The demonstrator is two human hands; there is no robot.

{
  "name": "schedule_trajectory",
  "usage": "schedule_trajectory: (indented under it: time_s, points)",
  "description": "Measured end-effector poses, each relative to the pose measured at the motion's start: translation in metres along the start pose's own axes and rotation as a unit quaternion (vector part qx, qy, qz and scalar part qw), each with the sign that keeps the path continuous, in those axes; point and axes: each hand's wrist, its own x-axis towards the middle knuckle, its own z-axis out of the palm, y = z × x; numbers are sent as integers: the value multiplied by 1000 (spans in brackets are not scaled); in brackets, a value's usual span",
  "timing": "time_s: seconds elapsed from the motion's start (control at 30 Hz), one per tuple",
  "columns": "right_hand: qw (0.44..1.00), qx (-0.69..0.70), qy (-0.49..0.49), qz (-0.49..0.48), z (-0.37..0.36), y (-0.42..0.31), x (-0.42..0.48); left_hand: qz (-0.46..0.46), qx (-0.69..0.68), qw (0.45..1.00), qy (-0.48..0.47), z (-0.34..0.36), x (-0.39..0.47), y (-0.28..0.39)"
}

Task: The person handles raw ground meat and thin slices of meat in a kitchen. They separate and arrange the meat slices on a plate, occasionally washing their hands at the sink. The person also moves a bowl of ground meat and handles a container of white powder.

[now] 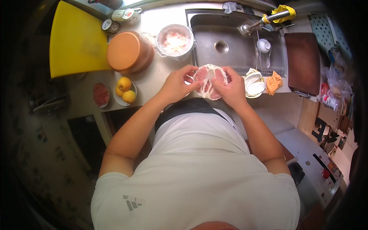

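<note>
A peeled pomelo (pixel 207 83) with pink flesh and white pith is held between both hands in front of the sink's near edge. My left hand (pixel 181 84) grips its left side, thumb on the front. On the right side, my right hand (pixel 231 86) holds it, with the thumb pressed near the middle. Right of that hand lie pieces of thick white peel (pixel 254 83). Beyond my left hand stands a bowl lined with clear plastic (pixel 174 41), holding pale pink and white scraps. A small dish of pink flesh (pixel 100 95) sits at the counter's left.
A steel sink (pixel 211 26) with a faucet (pixel 253 25) and a white bowl (pixel 263 45) lies ahead. Around it are an orange-brown pot (pixel 124 51), a plate of yellow fruit (pixel 125 89), a yellow board (pixel 77 40), an orange cloth (pixel 274 83) and a brown cutting board (pixel 302 60).
</note>
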Motion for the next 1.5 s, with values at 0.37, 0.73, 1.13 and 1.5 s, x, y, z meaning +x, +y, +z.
schedule_trajectory:
  time_s: [0.37, 0.73, 1.13, 1.5]
  points:
    - [998, -38, -11, -45, -4, -5, -7, 17, -19, 999, -38, 8, 5, -11]
    - [994, -58, 35, -89, -3, -9, -7, 5, 104, 994, 13, 27, 17, 20]
    - [995, -66, 27, -74, -23, -5, 7, 38, -34, 998, -29, 13, 27, 6]
    - [995, -65, 51, -53, -19, -14, 3, 90, 61, 993, 49, -3, 22, 16]
